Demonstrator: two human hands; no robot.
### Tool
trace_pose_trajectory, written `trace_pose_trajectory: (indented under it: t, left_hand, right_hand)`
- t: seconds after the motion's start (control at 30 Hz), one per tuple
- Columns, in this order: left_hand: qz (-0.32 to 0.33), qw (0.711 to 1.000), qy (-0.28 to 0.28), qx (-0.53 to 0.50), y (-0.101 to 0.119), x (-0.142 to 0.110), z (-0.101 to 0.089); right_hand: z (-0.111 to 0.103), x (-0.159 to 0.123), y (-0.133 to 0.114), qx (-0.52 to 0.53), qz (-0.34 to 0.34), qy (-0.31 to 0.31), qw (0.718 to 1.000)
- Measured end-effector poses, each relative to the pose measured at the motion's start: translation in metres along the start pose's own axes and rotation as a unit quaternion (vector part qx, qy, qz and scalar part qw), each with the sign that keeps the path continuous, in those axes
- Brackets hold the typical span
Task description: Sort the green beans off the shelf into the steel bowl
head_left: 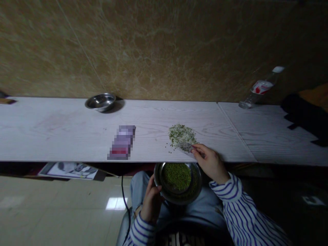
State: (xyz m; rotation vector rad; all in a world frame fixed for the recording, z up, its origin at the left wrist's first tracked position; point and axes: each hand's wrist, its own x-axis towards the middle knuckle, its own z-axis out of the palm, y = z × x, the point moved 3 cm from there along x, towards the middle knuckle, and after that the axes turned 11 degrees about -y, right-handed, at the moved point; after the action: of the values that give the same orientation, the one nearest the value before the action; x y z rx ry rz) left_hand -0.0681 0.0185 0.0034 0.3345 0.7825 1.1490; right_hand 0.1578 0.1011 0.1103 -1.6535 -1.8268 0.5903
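My left hand (151, 201) grips the rim of a steel bowl (179, 201) resting at my lap, which holds a mound of small green grains (176, 176). My right hand (208, 162) pinches a thin translucent sheet (186, 147), perhaps plastic, at the table's front edge. The sheet's far end touches a loose, flat pile of green and pale grains (181, 135) on the white wood-grain table (77, 130). A few grains lie scattered left of the pile.
A pixelated purple packet (122, 141) lies near the table's front edge. A second steel bowl (100, 101) stands by the marble-like wall (153, 51). A plastic bottle (258, 87) lies far right, near black cloth (302, 116). A cable (124, 201) hangs below the table.
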Motion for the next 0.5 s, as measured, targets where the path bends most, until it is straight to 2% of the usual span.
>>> trace_pose_trajectory:
  t: [0.2,0.5]
  left_hand:
    - [0.003,1.0,-0.006,0.004,0.002,0.0,-0.003]
    - [0.006,1.0,-0.014,-0.008,0.005,0.001,-0.005]
  right_hand:
    - [0.008,0.001,-0.005,0.001,-0.01,-0.018,1.0]
    - [0.014,0.007,-0.014,0.003,-0.012,-0.006,1.0]
